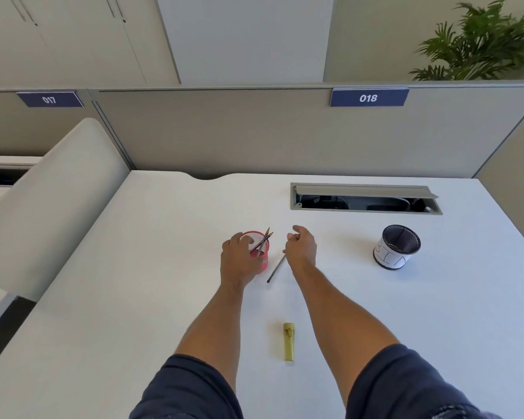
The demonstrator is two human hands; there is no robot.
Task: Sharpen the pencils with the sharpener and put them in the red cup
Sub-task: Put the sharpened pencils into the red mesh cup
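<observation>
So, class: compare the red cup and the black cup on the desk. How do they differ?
The red cup holds pencils and the left hand grips it; the black cup stands untouched off to the right, with no pencils visible inside. The black cup wears a white paper band; the red cup has none. Both are upright mesh cups.

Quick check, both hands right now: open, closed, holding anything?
Left hand: grips the side of the red cup.
Right hand: fingers loosely curled, holding nothing; a pencil lies on the desk beneath it.
</observation>
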